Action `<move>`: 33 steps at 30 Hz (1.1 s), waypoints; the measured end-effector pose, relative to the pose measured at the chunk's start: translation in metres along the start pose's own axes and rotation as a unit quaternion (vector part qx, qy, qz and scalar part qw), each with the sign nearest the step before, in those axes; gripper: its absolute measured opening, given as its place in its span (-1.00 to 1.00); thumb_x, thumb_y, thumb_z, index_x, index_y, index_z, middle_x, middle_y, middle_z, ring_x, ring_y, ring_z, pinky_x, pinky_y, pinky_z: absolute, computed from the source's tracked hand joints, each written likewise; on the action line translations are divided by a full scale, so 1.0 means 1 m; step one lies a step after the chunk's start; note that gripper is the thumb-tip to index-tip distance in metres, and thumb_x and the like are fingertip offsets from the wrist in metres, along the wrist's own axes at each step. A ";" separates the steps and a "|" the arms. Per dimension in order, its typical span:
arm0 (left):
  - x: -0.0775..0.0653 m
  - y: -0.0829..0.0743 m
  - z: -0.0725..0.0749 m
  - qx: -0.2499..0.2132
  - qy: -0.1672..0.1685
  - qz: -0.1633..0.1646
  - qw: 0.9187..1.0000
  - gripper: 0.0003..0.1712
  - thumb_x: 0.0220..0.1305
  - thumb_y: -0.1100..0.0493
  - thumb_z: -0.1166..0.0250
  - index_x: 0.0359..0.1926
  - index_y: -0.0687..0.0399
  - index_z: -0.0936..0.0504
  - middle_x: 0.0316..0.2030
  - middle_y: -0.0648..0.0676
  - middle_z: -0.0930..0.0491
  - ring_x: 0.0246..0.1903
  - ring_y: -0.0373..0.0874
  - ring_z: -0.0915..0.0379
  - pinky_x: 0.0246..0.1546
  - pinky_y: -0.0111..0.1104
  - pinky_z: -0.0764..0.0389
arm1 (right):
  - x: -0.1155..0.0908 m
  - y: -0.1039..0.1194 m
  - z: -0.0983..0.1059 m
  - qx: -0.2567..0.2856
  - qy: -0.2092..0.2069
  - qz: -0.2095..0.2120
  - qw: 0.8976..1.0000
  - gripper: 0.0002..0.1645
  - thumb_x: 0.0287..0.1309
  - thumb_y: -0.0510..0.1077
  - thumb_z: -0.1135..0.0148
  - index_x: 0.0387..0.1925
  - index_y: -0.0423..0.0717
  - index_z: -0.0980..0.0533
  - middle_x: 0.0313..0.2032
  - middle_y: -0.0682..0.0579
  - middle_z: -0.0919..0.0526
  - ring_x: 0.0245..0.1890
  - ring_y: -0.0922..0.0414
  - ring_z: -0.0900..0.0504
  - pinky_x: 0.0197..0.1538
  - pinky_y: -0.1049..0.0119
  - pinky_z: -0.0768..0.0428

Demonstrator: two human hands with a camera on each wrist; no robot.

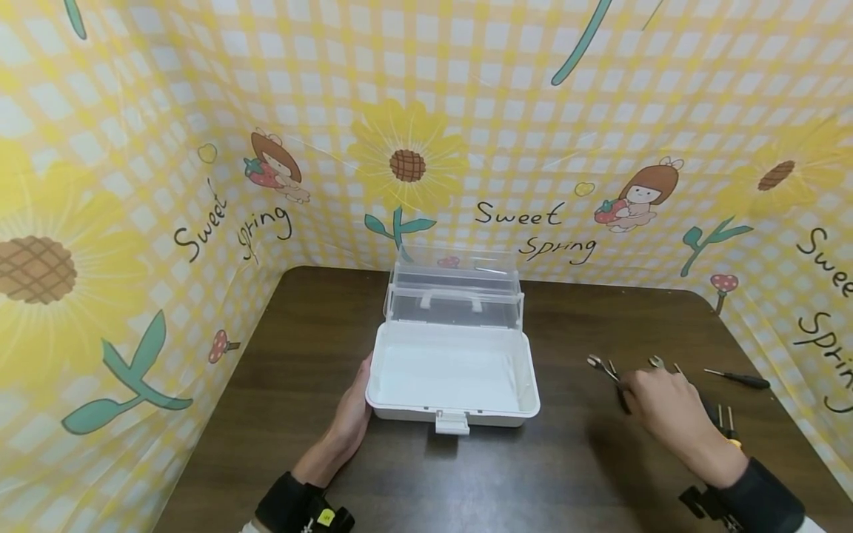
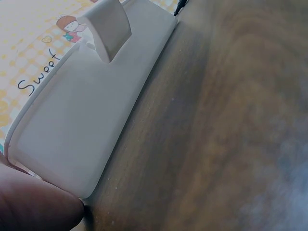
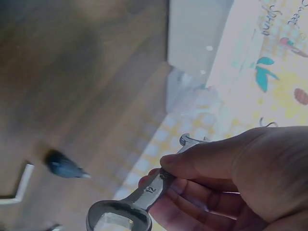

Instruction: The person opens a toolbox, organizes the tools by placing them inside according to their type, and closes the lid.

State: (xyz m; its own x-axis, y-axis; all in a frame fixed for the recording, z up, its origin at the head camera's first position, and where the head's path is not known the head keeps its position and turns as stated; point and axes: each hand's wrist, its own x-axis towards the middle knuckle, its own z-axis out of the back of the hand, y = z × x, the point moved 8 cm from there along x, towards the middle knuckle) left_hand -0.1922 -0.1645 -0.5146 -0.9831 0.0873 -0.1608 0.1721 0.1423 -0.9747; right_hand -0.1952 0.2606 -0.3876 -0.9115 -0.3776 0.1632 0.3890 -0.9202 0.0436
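Note:
A white plastic toolbox (image 1: 453,370) stands with its clear lid (image 1: 456,277) folded back and its inside bare. My left hand (image 1: 352,414) rests along the box's left side; one of its digits (image 2: 38,199) touches the lower corner in the left wrist view. To the right of the box, my right hand (image 1: 669,411) hovers over or near several tools. Thumb and fingers of that hand pinch a combination wrench (image 3: 151,190) marked 12, its ring end closest to the wrist camera. How far it is above the table, I cannot tell.
A dark screwdriver (image 1: 743,379) lies at the right. Close to my right wrist is a tool with a yellow part (image 1: 733,437). An L-shaped metal piece (image 3: 21,185) shows in the right wrist view. Patterned cloth (image 1: 426,148) surrounds the brown table (image 1: 306,318).

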 end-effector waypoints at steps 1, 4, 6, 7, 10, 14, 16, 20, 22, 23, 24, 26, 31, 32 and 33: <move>0.000 0.000 0.000 0.000 0.000 -0.001 1.000 -0.19 0.73 -0.27 0.43 0.73 0.08 0.24 0.72 0.09 0.27 0.69 0.02 0.42 0.64 0.07 0.30 | 0.001 0.002 0.003 -0.002 -0.002 0.004 1.000 -0.49 0.21 -0.41 -0.34 -0.67 0.12 -0.37 -0.69 0.19 -0.27 -0.66 0.21 -0.21 -0.57 0.26 -0.19; 0.000 0.000 0.000 0.002 0.002 -0.003 1.000 -0.19 0.73 -0.27 0.43 0.73 0.07 0.25 0.72 0.09 0.27 0.69 0.02 0.42 0.64 0.08 0.29 | 0.006 0.009 0.013 -0.004 -0.011 0.018 1.000 -0.48 0.20 -0.39 -0.40 -0.66 0.12 -0.36 -0.67 0.20 -0.30 -0.68 0.22 -0.26 -0.59 0.26 -0.25; 0.000 0.000 0.000 0.005 0.003 -0.002 1.000 -0.17 0.72 -0.29 0.43 0.73 0.06 0.25 0.72 0.08 0.27 0.69 0.02 0.42 0.64 0.08 0.30 | 0.009 0.013 0.019 -0.005 -0.019 0.029 0.999 -0.47 0.20 -0.38 -0.42 -0.66 0.12 -0.36 -0.66 0.20 -0.32 -0.68 0.22 -0.28 -0.60 0.26 -0.28; 0.000 0.001 0.000 0.006 0.003 -0.002 1.000 -0.15 0.71 -0.31 0.42 0.73 0.06 0.25 0.72 0.08 0.27 0.69 0.01 0.42 0.64 0.08 0.30 | 0.011 0.016 0.022 -0.005 -0.024 0.036 0.999 -0.47 0.19 -0.39 -0.43 -0.66 0.12 -0.37 -0.66 0.20 -0.32 -0.69 0.23 -0.29 -0.62 0.27 -0.28; 0.000 0.001 0.000 0.007 0.004 -0.001 1.000 -0.13 0.70 -0.34 0.42 0.73 0.06 0.25 0.72 0.08 0.28 0.69 0.01 0.43 0.64 0.08 0.31 | 0.017 0.022 0.031 -0.003 -0.037 0.054 0.998 -0.51 0.18 -0.38 -0.45 -0.64 0.11 -0.41 -0.65 0.22 -0.34 -0.69 0.26 -0.29 -0.63 0.28 -0.29; 0.000 0.001 0.000 0.009 0.004 0.001 1.000 -0.09 0.67 -0.39 0.40 0.73 0.05 0.25 0.72 0.08 0.29 0.69 0.02 0.44 0.63 0.09 0.31 | 0.025 0.029 0.039 0.000 -0.046 0.069 0.997 -0.59 0.16 -0.38 -0.46 -0.60 0.06 -0.49 -0.63 0.22 -0.38 -0.68 0.26 -0.29 -0.63 0.29 -0.27; 0.000 0.001 0.000 0.010 0.003 0.005 1.000 -0.07 0.66 -0.41 0.39 0.73 0.04 0.25 0.72 0.08 0.29 0.69 0.02 0.44 0.63 0.10 0.31 | 0.029 0.033 0.043 -0.002 -0.049 0.073 0.996 -0.64 0.15 -0.39 -0.46 -0.58 0.02 -0.53 -0.62 0.21 -0.40 -0.67 0.26 -0.29 -0.62 0.29 -0.27; 0.000 0.000 0.000 0.010 0.004 0.003 1.000 -0.09 0.67 -0.39 0.40 0.73 0.04 0.25 0.72 0.08 0.29 0.69 0.02 0.44 0.63 0.10 0.32 | 0.038 0.040 0.050 -0.005 -0.053 0.082 0.995 -0.72 0.17 -0.39 -0.44 -0.54 -0.03 -0.59 -0.61 0.19 -0.42 -0.65 0.24 -0.29 -0.62 0.28 -0.28; 0.001 0.000 0.001 0.010 0.005 0.001 1.000 -0.11 0.68 -0.37 0.40 0.73 0.05 0.25 0.72 0.08 0.29 0.69 0.01 0.44 0.63 0.09 0.31 | 0.043 0.044 0.053 -0.009 -0.054 0.088 0.995 -0.71 0.18 -0.39 -0.42 -0.54 -0.03 -0.58 -0.61 0.19 -0.40 -0.65 0.24 -0.27 -0.61 0.29 -0.25; 0.001 0.000 0.001 0.011 0.005 0.001 1.000 -0.11 0.68 -0.37 0.40 0.73 0.05 0.25 0.72 0.08 0.29 0.69 0.01 0.44 0.64 0.09 0.31 | 0.045 0.046 0.054 -0.009 -0.056 0.092 0.994 -0.71 0.18 -0.39 -0.41 -0.54 -0.03 -0.58 -0.61 0.19 -0.38 -0.65 0.24 -0.26 -0.61 0.29 -0.24; 0.001 0.000 0.001 0.011 0.005 0.000 1.000 -0.10 0.68 -0.37 0.40 0.73 0.04 0.25 0.72 0.07 0.29 0.69 0.01 0.44 0.64 0.09 0.31 | 0.047 0.048 0.056 -0.011 -0.058 0.096 0.994 -0.70 0.19 -0.39 -0.41 -0.55 -0.03 -0.57 -0.61 0.19 -0.36 -0.64 0.23 -0.25 -0.60 0.29 -0.22; 0.000 0.001 0.001 0.010 0.004 0.000 1.000 -0.10 0.68 -0.38 0.39 0.73 0.04 0.24 0.72 0.08 0.28 0.69 0.01 0.43 0.64 0.09 0.31 | 0.052 0.053 0.059 -0.012 -0.060 0.101 0.993 -0.69 0.20 -0.39 -0.39 -0.56 -0.03 -0.56 -0.61 0.19 -0.34 -0.64 0.23 -0.23 -0.60 0.29 -0.20; 0.000 0.000 0.001 0.004 0.005 -0.004 1.000 -0.19 0.74 -0.27 0.42 0.73 0.07 0.24 0.72 0.09 0.27 0.69 0.01 0.43 0.64 0.08 0.30 | 0.063 0.062 0.067 -0.014 -0.067 0.106 0.992 -0.66 0.20 -0.38 -0.36 -0.59 0.00 -0.53 -0.62 0.19 -0.35 -0.63 0.21 -0.25 -0.62 0.26 -0.24; 0.000 -0.001 0.001 0.003 0.006 -0.006 1.000 -0.21 0.75 -0.24 0.43 0.73 0.08 0.24 0.72 0.09 0.27 0.69 0.01 0.43 0.64 0.08 0.31 | 0.065 0.064 0.068 -0.014 -0.067 0.108 0.992 -0.67 0.20 -0.38 -0.35 -0.59 0.00 -0.53 -0.62 0.19 -0.35 -0.63 0.21 -0.26 -0.62 0.25 -0.25; 0.000 -0.001 0.001 0.002 0.006 -0.008 1.000 -0.23 0.76 -0.21 0.44 0.73 0.08 0.24 0.72 0.09 0.27 0.68 0.01 0.43 0.64 0.07 0.31 | 0.067 0.066 0.069 -0.015 -0.070 0.109 0.991 -0.66 0.20 -0.38 -0.35 -0.60 0.01 -0.52 -0.63 0.19 -0.36 -0.64 0.21 -0.27 -0.63 0.24 -0.26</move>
State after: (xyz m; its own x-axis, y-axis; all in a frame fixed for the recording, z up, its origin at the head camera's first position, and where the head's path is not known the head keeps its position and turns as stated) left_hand -0.1924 -0.1654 -0.5136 -0.9849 0.0977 -0.1432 0.1561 0.1407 -0.9777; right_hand -0.2211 0.1820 -0.3061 -0.7778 -0.5524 0.2999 0.5693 -0.8213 -0.0366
